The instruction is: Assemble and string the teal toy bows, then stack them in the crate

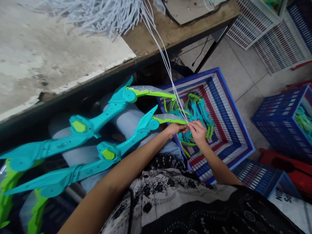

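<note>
Only one bit of readable print can be picked out here, way down in the lower right corner: a white bag point(291, 208) is marked with bold dark capitals. The letters "PS" and "SIN" can be made out, set in two separate lines and seen turned round from this angle, so some neck-tilting is needed lol. They're printed near the part of the bag by the blue crate point(258, 178). Whether whole words are shown or just the ends of longer ones can't really be told from this view.
</note>
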The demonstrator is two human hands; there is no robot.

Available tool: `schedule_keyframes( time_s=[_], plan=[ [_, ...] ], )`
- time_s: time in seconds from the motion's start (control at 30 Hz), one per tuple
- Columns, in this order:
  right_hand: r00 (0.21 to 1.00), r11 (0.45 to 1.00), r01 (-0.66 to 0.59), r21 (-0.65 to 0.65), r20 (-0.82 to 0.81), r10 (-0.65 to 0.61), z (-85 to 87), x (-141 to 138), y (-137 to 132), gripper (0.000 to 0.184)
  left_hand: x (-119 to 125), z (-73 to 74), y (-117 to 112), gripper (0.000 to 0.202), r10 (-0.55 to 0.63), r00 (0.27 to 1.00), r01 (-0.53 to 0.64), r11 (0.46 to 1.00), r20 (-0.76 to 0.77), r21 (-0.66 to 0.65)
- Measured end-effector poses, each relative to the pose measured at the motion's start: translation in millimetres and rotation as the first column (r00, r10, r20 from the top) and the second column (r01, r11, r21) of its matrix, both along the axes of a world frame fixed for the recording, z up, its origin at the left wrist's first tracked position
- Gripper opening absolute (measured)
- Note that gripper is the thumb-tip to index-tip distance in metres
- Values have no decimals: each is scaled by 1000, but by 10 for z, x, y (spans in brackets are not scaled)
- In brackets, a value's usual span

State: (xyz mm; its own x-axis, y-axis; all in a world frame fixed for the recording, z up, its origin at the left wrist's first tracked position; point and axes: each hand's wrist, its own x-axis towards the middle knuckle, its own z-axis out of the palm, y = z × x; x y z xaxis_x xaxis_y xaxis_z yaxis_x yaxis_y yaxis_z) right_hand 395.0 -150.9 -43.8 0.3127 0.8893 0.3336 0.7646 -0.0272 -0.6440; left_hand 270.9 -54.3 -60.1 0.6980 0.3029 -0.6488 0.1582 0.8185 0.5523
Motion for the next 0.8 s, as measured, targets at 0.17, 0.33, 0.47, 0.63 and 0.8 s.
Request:
schedule_keyframes(
  time_s=[0.17, 0.33, 0.47, 0.63, 0.8],
  plan=[
    [1000, 997, 8, -79, -26, -10, 1, 54, -69, 20, 4, -2, 0, 21, -41, 999, 42, 998, -4, 56],
    [983, 994, 54, -93, -171, -69, -22, 55, -143, 17, 13, 47, -10, 16, -89, 991, 106, 980, -102, 171],
    [843, 954, 242, -177, -449, -297, -120, 9, -55, 23, 23, 155, -26, 19, -145, 965, 203, 939, -217, 277],
    [725, 923, 222, -314, -580, -371, -170, -44, 75, 27, -326, 545, 8, 24, -169, 928, 311, 844, -333, 437],
    [687, 931, 200, -306, -634, -356, -85, 21, 30, 26, -1838, 1063, -57, 24, -217, 829, 527, 610, -515, 592]
  ],
)
